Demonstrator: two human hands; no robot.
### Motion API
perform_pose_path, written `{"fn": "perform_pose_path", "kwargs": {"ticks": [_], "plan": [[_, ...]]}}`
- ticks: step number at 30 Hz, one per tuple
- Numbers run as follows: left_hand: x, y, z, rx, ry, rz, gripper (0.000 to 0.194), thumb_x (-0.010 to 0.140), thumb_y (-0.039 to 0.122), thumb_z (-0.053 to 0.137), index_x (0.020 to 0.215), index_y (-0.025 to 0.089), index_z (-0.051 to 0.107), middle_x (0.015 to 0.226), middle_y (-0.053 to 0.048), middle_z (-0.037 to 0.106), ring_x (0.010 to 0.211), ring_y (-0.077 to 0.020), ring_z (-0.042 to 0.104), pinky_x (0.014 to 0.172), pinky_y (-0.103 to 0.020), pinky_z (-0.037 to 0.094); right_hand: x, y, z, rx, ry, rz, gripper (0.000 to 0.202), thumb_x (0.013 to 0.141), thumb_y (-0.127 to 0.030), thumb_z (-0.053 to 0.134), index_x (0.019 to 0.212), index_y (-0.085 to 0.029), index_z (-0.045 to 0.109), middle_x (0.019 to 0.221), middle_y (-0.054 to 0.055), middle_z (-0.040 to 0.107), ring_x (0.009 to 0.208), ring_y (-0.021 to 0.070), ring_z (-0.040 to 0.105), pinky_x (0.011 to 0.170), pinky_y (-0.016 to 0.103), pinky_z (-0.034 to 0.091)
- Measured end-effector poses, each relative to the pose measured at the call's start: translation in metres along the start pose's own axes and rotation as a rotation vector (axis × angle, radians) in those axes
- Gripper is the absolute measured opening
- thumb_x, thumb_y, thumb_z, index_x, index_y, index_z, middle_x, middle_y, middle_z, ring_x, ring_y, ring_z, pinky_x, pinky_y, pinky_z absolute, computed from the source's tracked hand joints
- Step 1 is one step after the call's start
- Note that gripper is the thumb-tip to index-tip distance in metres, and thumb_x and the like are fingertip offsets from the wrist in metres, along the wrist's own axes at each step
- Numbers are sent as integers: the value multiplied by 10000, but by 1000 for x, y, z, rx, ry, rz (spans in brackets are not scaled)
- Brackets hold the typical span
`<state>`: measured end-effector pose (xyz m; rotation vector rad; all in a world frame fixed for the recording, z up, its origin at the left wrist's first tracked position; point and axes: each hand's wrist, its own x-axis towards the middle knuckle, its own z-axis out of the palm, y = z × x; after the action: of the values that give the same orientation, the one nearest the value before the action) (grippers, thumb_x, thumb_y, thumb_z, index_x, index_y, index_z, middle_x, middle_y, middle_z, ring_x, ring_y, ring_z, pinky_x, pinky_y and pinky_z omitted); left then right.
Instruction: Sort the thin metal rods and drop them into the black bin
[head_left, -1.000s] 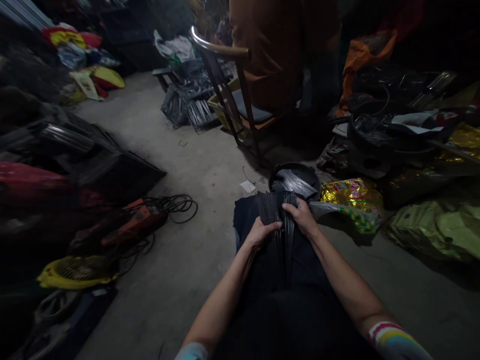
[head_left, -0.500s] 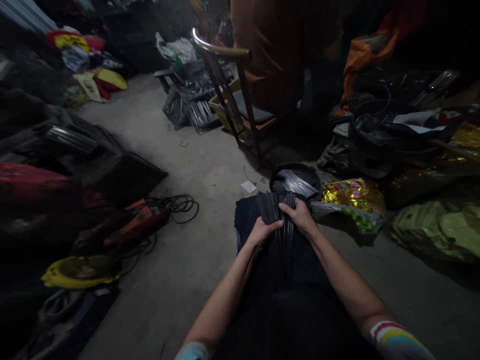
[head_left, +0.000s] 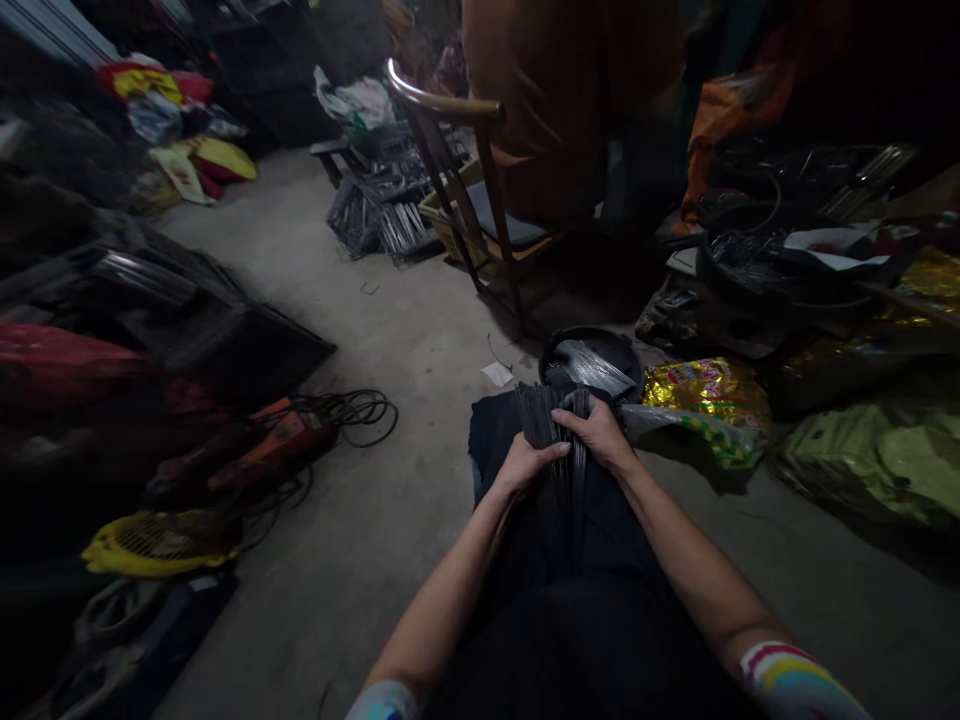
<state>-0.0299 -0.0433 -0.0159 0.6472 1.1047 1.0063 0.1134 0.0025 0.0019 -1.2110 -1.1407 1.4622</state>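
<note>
A bundle of thin dark metal rods (head_left: 537, 415) lies lengthwise over the dark cloth (head_left: 491, 425) on my lap. My left hand (head_left: 527, 463) is closed around its left side, thumb laid across the rods. On the other side my right hand (head_left: 592, 428) grips the right part, its thumb reaching over the top toward the middle. A narrow gap splits the rods between the two hands. Fingers beneath the bundle are hidden. Just beyond my hands, a round black basin (head_left: 551, 345) holds more shiny metal rods (head_left: 592, 366).
A wooden chair (head_left: 442, 103) stands ahead, with a person in brown (head_left: 536, 110) seated there. Gold packaging (head_left: 705, 390) and a greenish sack (head_left: 877, 455) lie at right. An orange power tool (head_left: 274, 440) with coiled cable (head_left: 364, 415) and a yellow fan grille (head_left: 154, 545) sit left.
My right thumb has shifted slightly left across the rods. The gap between the two parts of the bundle shows more clearly. My left hand has barely moved.
</note>
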Motion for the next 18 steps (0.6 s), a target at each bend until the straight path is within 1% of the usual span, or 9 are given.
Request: {"fn": "perform_pose_path", "kwargs": {"ticks": [4,7,10,13,15,18], "plan": [[-2,2,3,-15,14,-14,598,533,296,905,1062,102,703,1005,-111,738,911,-247,672,894,-369,484,0,1,-1,11,10,20,291,656,-403,773,763,-177,623,717,-6,619,649,148,549,643,271,450],[-4,3,3,-58,-6,-40,546,578,322,876,1051,106,712,977,-106,739,866,-232,674,864,-355,487,-1,3,-3,52,11,27,235,703,-376,725,778,-178,624,710,-10,616,631,138,541,631,262,442],[-6,4,1,-76,-21,-67,443,593,290,848,981,109,732,889,-79,741,777,-201,668,785,-309,491,-3,4,-4,108,7,33,219,736,-380,698,775,-189,599,639,-36,561,554,116,493,555,241,406],[-6,3,0,-64,-10,-76,385,560,239,848,904,111,732,793,-46,726,680,-165,641,697,-271,479,-2,5,-3,102,12,26,276,706,-402,745,822,-187,618,692,-28,582,586,117,509,575,240,418],[-6,2,0,-68,-13,-75,388,556,239,855,898,111,724,790,-43,723,673,-161,636,694,-273,479,-1,6,-2,72,19,19,296,678,-404,776,801,-180,626,719,-18,597,629,125,528,611,246,430],[-5,1,-1,-85,-34,-56,442,562,254,864,951,107,713,851,-62,729,729,-181,650,744,-299,488,0,7,-3,63,22,26,293,668,-405,783,758,-178,621,713,-14,605,647,135,538,637,256,435]]}}
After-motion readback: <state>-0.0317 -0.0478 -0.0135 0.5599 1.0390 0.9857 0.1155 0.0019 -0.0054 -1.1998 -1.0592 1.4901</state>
